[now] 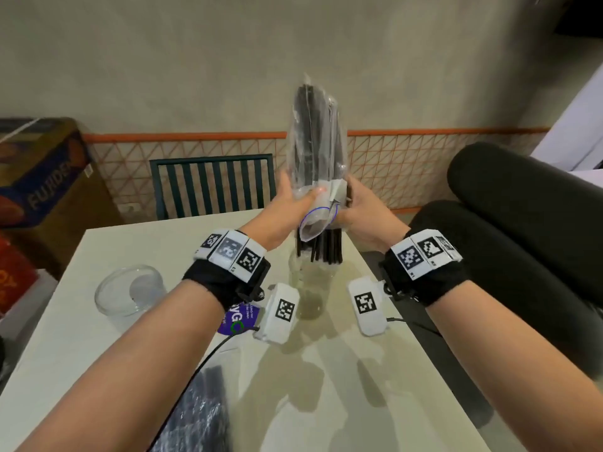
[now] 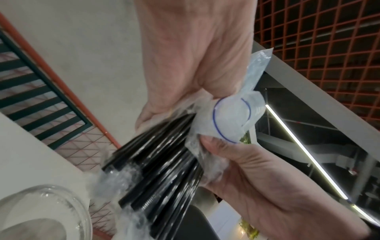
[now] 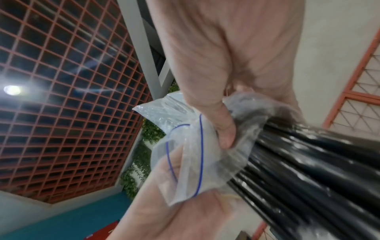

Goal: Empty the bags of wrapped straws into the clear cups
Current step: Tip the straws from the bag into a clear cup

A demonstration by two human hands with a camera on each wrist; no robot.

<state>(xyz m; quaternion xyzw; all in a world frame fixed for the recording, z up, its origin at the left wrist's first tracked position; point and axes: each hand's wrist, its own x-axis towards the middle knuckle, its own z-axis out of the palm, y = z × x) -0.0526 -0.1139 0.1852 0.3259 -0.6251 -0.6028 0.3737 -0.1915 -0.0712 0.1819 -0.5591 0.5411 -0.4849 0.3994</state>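
Both hands hold a clear zip bag [image 1: 313, 141] mouth down above the table. My left hand [image 1: 293, 195] grips its left side and my right hand [image 1: 355, 202] pinches the right side near the blue zip line [image 2: 226, 120]. Black wrapped straws [image 1: 321, 247] stick out of the mouth, their lower ends over a clear cup [image 1: 306, 288] standing right below. In the right wrist view my thumb [image 3: 224, 129] presses the bag [image 3: 185, 154] against the straws [image 3: 308, 162]. A second clear cup [image 1: 129, 291] stands at the left, holding nothing. Another bag of dark straws [image 1: 195, 412] lies near the front edge.
Two white marker blocks [image 1: 282, 311] [image 1: 367, 305] with cables and a purple card [image 1: 241, 318] lie on the pale table [image 1: 98, 353] close to the cup. A green slatted chair [image 1: 212, 184] stands behind, black cushions [image 1: 522, 223] on the right, a cardboard box [image 1: 42, 171] on the left.
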